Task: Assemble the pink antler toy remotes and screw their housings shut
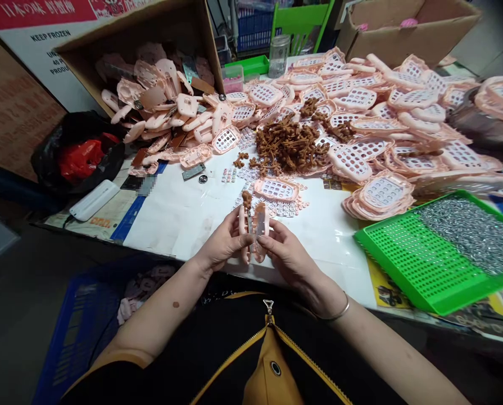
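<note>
in the one view, from the head, we see our left hand [221,243] pinching the left shell half [242,229] between thumb and fingers, and our right hand [292,256] pinching the right shell half [260,214] the same way, both just above the near edge of the white table covering [318,219]; the halves stand side by side, insides showing, not closed over each other, and whether their edges touch we cannot tell; a brown piece [247,198] sits at the far end of the left half, so we judge this unit partly put together, with the two halves yet to be joined, though any finer fittings inside are too small to make out; beyond our hands one pink windowed shell [276,190] lies flat, and behind it a heap of brown pieces [291,147] lies loose; the pile of pink shells [356,100] at the right and the parts spilling from the cardboard box [150,25] look to us like plenty left, while the green tray [403,247] holds a spread of small metal pieces [470,225]
</note>
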`<state>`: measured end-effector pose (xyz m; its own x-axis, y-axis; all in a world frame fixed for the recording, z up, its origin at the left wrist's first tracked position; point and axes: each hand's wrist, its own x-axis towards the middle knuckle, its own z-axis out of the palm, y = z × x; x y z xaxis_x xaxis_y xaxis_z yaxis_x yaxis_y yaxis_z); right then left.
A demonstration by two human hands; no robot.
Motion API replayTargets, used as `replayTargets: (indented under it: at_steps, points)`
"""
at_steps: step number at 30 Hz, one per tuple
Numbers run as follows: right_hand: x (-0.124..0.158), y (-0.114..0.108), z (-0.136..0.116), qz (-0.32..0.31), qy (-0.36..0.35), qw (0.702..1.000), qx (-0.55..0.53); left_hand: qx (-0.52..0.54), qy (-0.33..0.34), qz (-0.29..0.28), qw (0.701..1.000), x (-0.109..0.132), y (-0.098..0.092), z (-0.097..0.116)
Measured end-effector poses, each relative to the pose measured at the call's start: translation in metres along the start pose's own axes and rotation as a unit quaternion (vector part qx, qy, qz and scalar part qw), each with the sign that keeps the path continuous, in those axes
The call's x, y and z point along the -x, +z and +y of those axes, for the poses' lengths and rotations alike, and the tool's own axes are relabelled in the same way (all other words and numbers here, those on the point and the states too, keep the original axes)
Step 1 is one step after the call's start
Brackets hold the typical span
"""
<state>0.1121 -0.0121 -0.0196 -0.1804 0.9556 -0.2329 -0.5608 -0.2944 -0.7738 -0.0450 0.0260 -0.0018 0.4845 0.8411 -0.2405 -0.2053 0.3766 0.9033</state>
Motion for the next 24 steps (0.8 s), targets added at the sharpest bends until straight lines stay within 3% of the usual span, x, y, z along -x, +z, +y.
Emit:
replayTargets:
  at_steps: [10,24]
  points:
    - [0.006,0.007,-0.008,0.021,0.007,0.999,0.045,-0.033,0.038,-0.037,0.998,-0.002,-0.004,-0.007]
    - [0.007,0.005,-0.003,0.007,-0.013,0.996,0.09,-0.026,-0.036,0.031,0.999,0.005,0.01,0.006]
